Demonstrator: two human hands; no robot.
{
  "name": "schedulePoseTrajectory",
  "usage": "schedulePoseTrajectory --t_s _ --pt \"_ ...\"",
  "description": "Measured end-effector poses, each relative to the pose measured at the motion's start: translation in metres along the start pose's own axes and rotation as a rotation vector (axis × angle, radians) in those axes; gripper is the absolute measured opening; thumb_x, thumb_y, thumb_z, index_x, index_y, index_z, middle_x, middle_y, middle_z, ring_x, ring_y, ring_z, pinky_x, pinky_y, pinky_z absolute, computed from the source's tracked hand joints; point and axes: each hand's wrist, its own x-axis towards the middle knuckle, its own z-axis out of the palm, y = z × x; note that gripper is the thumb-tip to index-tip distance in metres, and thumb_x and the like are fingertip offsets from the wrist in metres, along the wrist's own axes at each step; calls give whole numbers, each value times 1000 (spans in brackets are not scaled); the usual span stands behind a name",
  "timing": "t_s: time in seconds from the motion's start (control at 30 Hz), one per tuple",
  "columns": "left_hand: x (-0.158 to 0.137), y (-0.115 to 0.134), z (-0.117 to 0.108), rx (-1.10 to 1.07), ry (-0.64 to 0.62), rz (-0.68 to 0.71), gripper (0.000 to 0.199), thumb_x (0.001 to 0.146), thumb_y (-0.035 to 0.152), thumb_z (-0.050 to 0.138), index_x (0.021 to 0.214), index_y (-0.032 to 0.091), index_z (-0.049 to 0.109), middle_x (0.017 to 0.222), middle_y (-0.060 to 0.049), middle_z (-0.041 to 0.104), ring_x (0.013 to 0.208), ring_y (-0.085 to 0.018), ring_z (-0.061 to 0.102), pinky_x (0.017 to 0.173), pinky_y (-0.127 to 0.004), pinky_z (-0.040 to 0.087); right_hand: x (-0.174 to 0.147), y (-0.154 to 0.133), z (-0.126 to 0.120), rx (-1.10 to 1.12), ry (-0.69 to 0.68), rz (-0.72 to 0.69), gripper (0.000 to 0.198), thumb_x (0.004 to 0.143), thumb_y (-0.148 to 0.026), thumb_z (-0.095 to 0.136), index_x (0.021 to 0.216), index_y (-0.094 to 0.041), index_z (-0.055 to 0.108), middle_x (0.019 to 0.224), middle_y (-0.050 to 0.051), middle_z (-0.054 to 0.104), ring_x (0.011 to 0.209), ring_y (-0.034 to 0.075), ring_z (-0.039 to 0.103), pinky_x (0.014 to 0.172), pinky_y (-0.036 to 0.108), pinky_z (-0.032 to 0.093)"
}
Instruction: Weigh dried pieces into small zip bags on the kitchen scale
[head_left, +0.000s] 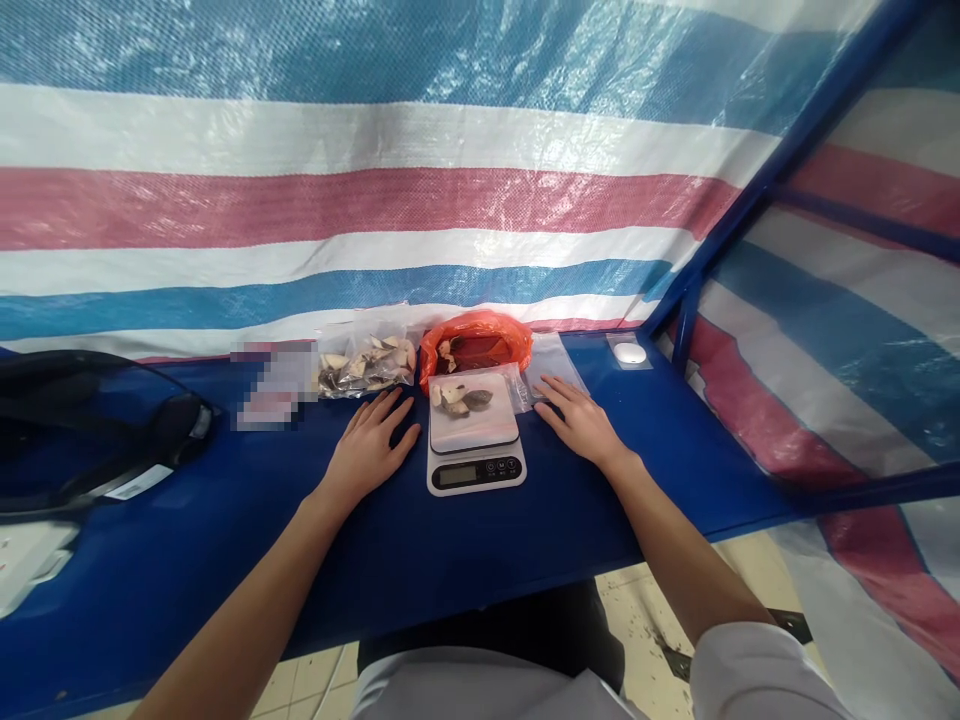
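Observation:
My left hand lies flat on the blue table, fingers apart, just left of a white kitchen scale. To the scale's right, my right hand rests with spread fingers, its fingertips at the edge of some clear plastic bags. A clear bag with several pale and dark dried slices in it lies on the scale's platform. Behind the scale sits an open red plastic bag with a few pieces inside. A fuller clear bag of similar slices lies beyond my left fingers.
A black headset-like object and a white box occupy the table's left side. A small white rounded object lies at the back right. Striped plastic sheeting rises behind, with a blue frame post at right.

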Motion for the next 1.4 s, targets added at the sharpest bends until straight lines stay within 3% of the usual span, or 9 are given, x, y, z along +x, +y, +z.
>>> schedulePoseTrajectory --t_s 0.23,0.4,0.57,0.77,0.97,1.2,1.4 --pt "14 23 -20 -188 177 84 39 99 43 49 126 23 69 134 -11 68 127 -28 63 112 -47 50 15 -15 -19 483 156 90 38 98 -46 53 122 -26 74 126 4 74 121 27 68 108 42 54" --pt "31 38 -20 -263 163 167 38 100 41 49 125 21 68 133 -12 68 126 -27 63 112 -48 50 29 -33 -8 823 88 184 43 83 -48 74 115 -20 77 120 6 77 113 27 73 107 43 56" --pt "39 42 -11 -324 89 234 41 99 43 50 131 21 66 139 -13 64 130 -28 60 113 -47 49 40 -43 3 1027 120 237 51 71 -51 83 109 -18 78 116 8 78 111 28 73 107 44 55" --pt "38 41 -7 -338 57 206 46 99 46 50 133 19 65 139 -14 64 128 -29 62 113 -46 49 44 -42 6 1098 110 349 49 57 -46 91 96 -19 81 101 7 81 100 31 75 94 47 62" --pt "40 42 -8 -362 64 212 43 98 43 53 130 18 68 135 -14 67 126 -28 63 112 -45 49 43 -43 1 1207 28 378 41 52 -42 92 85 -20 80 91 3 79 89 25 73 74 39 65" --pt "51 49 -10 -459 87 136 40 95 45 57 122 19 72 129 -14 71 121 -29 66 110 -46 50 51 -44 -16 1166 -51 235 36 56 -41 92 83 -21 81 88 3 78 78 19 71 66 31 62" --pt "73 59 -20 -627 32 30 44 92 48 58 120 17 73 126 -13 73 115 -29 69 106 -43 51 66 -54 -34 1021 -55 17 25 69 -38 84 86 -20 81 90 4 80 81 19 73 79 34 61"
